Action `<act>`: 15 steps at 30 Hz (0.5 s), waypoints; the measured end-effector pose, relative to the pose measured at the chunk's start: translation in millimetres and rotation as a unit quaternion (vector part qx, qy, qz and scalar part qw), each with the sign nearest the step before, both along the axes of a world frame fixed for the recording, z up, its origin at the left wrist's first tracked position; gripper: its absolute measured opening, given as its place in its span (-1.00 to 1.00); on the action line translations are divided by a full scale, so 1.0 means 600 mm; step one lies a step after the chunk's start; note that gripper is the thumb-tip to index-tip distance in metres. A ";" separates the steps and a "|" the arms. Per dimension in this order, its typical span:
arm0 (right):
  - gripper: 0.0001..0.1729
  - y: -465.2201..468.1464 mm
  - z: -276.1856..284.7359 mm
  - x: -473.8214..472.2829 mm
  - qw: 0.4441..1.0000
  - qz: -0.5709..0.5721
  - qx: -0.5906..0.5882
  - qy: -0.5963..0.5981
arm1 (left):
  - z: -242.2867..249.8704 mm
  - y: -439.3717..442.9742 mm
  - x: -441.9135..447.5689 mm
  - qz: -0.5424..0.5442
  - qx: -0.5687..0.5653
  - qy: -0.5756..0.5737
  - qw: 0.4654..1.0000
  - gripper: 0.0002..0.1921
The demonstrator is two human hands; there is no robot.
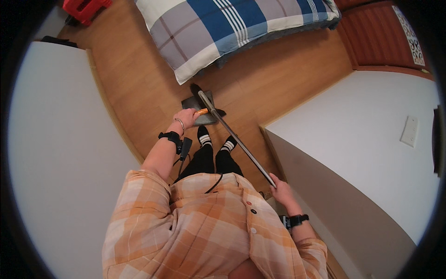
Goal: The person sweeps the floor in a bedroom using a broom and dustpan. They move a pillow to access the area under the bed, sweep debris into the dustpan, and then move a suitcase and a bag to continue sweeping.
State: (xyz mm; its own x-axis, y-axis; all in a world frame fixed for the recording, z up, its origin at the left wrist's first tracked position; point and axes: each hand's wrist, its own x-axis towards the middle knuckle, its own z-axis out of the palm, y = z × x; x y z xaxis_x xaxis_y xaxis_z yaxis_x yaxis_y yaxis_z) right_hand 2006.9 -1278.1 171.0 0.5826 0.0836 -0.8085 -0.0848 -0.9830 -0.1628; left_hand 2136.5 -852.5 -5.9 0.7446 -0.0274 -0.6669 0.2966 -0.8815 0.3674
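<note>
My left hand (pixel 186 118) is closed around the short orange handle (pixel 202 111) of a dark dustpan (pixel 205 119), which is at floor level just ahead of my feet. In my right hand (pixel 282 191), low at my right side, is the upper end of a long metal broom handle (pixel 244 147). The handle slants forward and left, crossing above the dustpan. Dark broom bristles (pixel 195 90) show at the pan's far side and again at its right edge. The broom handle and my left hand hide part of the pan.
Ahead stands a bed with a plaid cover (pixel 209 31) overhanging the wood floor (pixel 129 76). A white wall (pixel 69 122) runs along the left, another white wall (pixel 348 115) with a switch plate (pixel 409 131) at right. A red plastic object (pixel 83 10) is far left, a reddish-brown panel (pixel 373 35) far right.
</note>
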 end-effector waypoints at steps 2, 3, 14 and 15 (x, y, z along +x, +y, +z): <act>-0.36 -0.012 0.041 0.012 0.999 0.027 -0.036 -0.011 | 0.002 0.013 -0.010 0.009 -0.009 -0.022 1.000 -0.56; -0.36 -0.021 0.057 0.020 0.996 0.048 -0.067 -0.020 | 0.002 0.020 -0.017 0.017 -0.016 -0.033 0.999 -0.56; -0.32 0.001 -0.068 0.183 0.951 0.214 -0.146 -0.169 | -0.035 0.133 -0.141 0.209 -0.079 -0.092 0.970 -0.57; -0.35 0.014 -0.079 0.194 0.951 0.211 -0.154 -0.164 | -0.041 0.137 -0.152 0.233 -0.081 -0.092 0.965 -0.58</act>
